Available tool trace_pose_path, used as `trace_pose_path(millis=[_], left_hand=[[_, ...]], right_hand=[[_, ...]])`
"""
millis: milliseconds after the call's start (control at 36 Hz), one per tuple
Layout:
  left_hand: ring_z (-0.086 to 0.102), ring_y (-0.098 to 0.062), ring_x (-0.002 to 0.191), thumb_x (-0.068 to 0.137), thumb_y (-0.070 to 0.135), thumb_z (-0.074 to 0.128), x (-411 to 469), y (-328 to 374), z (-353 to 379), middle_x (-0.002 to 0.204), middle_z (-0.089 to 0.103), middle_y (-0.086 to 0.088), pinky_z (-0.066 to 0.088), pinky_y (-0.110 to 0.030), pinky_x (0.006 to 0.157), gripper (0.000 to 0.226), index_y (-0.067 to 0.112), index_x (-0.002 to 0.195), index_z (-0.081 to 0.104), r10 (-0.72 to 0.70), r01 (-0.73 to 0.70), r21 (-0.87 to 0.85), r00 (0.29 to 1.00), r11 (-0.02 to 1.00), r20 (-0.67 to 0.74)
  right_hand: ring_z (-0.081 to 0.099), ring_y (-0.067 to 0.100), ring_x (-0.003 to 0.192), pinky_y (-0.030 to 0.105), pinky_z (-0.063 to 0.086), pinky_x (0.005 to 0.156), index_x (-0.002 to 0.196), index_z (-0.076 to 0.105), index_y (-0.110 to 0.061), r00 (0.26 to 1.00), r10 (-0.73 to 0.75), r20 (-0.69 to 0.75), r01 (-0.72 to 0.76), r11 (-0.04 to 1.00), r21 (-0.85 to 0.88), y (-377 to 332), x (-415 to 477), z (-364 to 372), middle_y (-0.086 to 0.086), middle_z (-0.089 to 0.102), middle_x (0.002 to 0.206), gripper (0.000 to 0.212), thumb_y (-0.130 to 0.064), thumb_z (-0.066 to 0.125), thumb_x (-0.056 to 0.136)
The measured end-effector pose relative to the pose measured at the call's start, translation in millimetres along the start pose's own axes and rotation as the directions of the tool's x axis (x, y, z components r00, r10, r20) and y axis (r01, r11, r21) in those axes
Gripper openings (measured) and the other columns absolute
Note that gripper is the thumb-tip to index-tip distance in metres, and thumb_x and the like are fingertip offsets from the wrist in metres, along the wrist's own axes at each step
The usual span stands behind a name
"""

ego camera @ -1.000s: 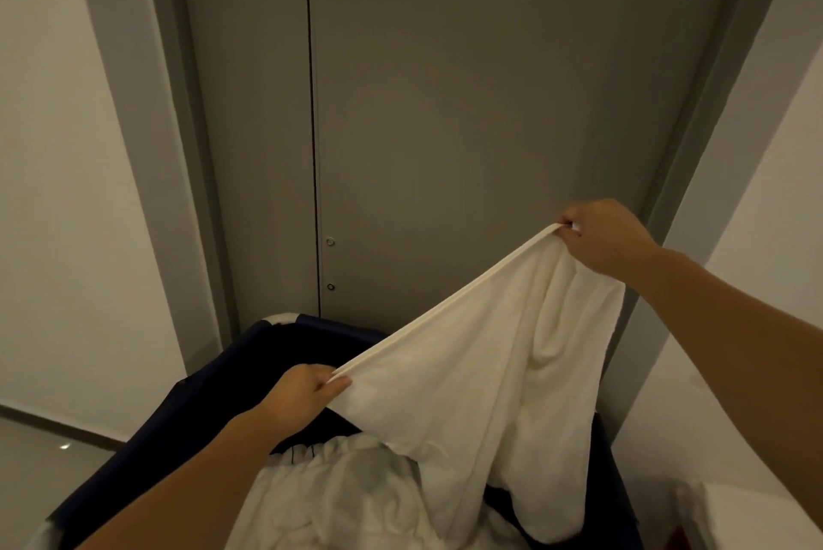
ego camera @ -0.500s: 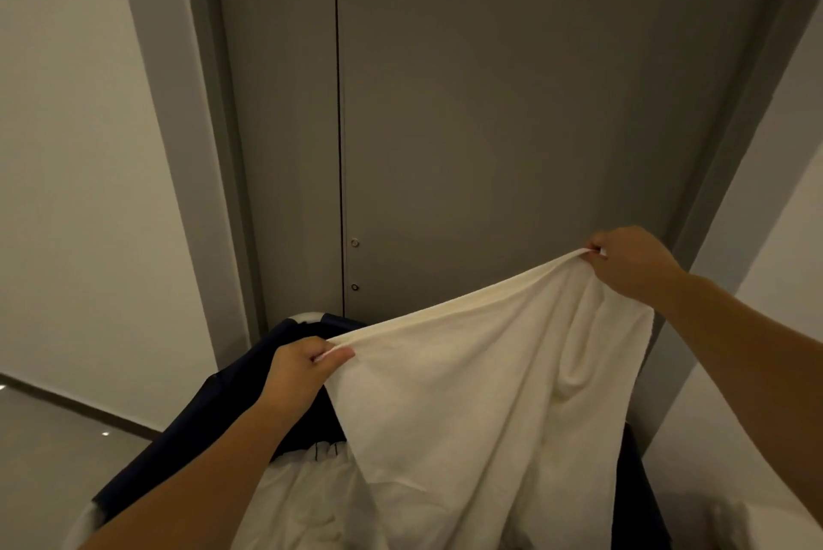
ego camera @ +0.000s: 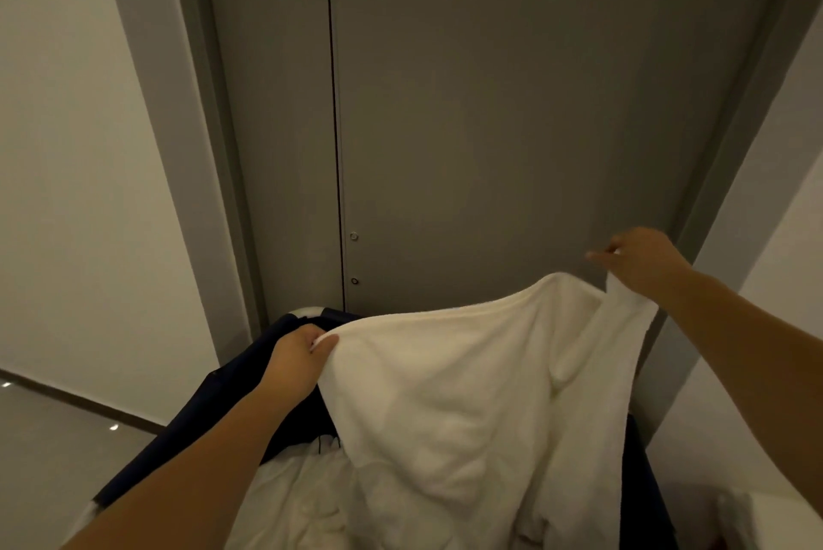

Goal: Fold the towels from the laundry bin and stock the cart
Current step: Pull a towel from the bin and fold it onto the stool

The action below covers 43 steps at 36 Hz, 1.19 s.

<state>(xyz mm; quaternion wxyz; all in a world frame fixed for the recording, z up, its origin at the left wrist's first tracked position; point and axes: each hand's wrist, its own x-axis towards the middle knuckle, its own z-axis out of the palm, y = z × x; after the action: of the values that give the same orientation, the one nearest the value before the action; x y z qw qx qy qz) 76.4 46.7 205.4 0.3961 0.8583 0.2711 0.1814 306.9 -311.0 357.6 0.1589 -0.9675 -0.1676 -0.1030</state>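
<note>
Towel (ego camera: 467, 393): white cloth with a fine nap, matt, softly creased.
Laundry bin (ego camera: 213, 411), 9 o'clock of the towel: dark navy fabric, matt. Rim tube (ego camera: 311, 309): pale, smooth, slight sheen.
Linen (ego camera: 289, 496) in the bin, 7 o'clock: white, thinner, smoother cloth, wrinkled.
Door (ego camera: 490, 104), 12 o'clock: grey, smooth, matt. Two fasteners (ego camera: 354, 236): shiny metal.
Floor (ego camera: 53, 429), 8 o'clock: glossy, mirrors light spots.

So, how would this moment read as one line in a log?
held: white terry towel | left hand: pinches one corner | right hand: holds opposite end | top edge: slack | below: dark blue fabric laundry bin
</note>
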Motion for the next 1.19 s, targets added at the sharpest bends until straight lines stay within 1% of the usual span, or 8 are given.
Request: trace_pose_path(millis=[139,278,417,500,639,778,917,1194], left_hand=[[0.054,-0.019,0.068,0.098,0.03,0.052,2,0,12,0.075,0.061,-0.01,0.037,-0.025,0.06,0.03,0.008,0.079,0.06,-0.048,0.045,0.059,0.997,0.997,0.054],[0.05,-0.016,0.062,0.097,0.032,0.054,4,25,33,0.068,0.055,-0.009,0.037,-0.027,0.058,0.036,0.007,0.072,0.054,-0.064,0.064,-0.001,0.989,0.998,0.131],[0.046,-0.015,0.046,0.095,0.026,0.06,-2,59,50,0.051,0.048,-0.002,0.041,-0.027,0.049,0.043,0.012,0.058,0.043,-0.079,0.126,-0.214,0.973,0.969,0.215],[0.048,-0.018,0.043,0.096,0.026,0.059,-10,77,62,0.056,0.054,-0.011,0.041,-0.025,0.046,0.036,0.005,0.067,0.053,-0.025,0.093,-0.224,0.957,0.97,0.29],[0.054,-0.013,0.041,0.096,0.025,0.057,-20,99,78,0.064,0.059,-0.016,0.042,-0.02,0.046,0.032,-0.002,0.079,0.061,0.015,0.074,-0.231,0.933,0.97,0.36],[0.061,-0.017,0.049,0.095,0.021,0.058,-27,114,91,0.071,0.06,-0.019,0.05,-0.028,0.052,0.025,0.002,0.08,0.06,0.048,0.086,-0.32,0.92,0.944,0.389],[0.063,-0.018,0.052,0.093,0.019,0.061,-29,123,97,0.074,0.065,-0.018,0.05,-0.028,0.054,0.023,-0.003,0.085,0.064,-0.01,0.169,-0.352,0.911,0.921,0.411],[0.062,-0.014,0.056,0.094,0.012,0.058,-38,135,106,0.083,0.068,-0.016,0.047,-0.023,0.053,0.013,0.001,0.09,0.063,-0.087,0.242,-0.323,0.899,0.915,0.429]], right_hand=[[0.055,0.029,0.084,0.03,0.038,0.075,0.098,0.068,0.003,0.983,0.137,0.125,-0.142,0.99,0.026,9,-6,7,0.009,0.057,0.082,0.052,-0.047,0.055,0.092],[0.057,0.029,0.097,0.033,0.043,0.083,0.102,0.066,0.001,0.964,0.109,0.244,-0.153,0.974,0.169,1,-16,32,0.016,0.061,0.103,0.051,-0.048,0.063,0.087],[0.058,0.024,0.085,0.029,0.044,0.072,0.083,0.067,-0.006,0.95,0.05,0.307,-0.154,0.934,0.323,-19,-27,59,0.01,0.062,0.087,0.033,-0.037,0.076,0.079],[0.059,0.02,0.076,0.026,0.045,0.065,0.081,0.07,-0.005,0.948,0.021,0.318,-0.167,0.883,0.439,-33,-39,77,0.009,0.064,0.081,0.022,-0.025,0.08,0.077],[0.059,0.013,0.061,0.018,0.045,0.05,0.077,0.072,-0.011,0.956,-0.043,0.291,-0.139,0.805,0.576,-56,-67,100,0.003,0.063,0.066,0.008,-0.003,0.073,0.077],[0.063,0.011,0.076,0.023,0.049,0.069,0.089,0.071,-0.015,0.981,-0.071,0.178,-0.068,0.741,0.668,-72,-94,118,-0.001,0.066,0.08,0.017,-0.002,0.071,0.077],[0.057,-0.005,0.071,0.001,0.041,0.063,0.098,0.071,-0.011,0.994,-0.104,0.035,0.053,0.731,0.68,-77,-115,126,-0.012,0.061,0.078,0.019,-0.004,0.068,0.081],[0.064,0.003,0.082,0.013,0.049,0.073,0.098,0.074,-0.016,0.972,-0.233,0.034,0.145,0.706,0.693,-61,-140,124,-0.01,0.067,0.084,0.016,-0.009,0.065,0.087]])
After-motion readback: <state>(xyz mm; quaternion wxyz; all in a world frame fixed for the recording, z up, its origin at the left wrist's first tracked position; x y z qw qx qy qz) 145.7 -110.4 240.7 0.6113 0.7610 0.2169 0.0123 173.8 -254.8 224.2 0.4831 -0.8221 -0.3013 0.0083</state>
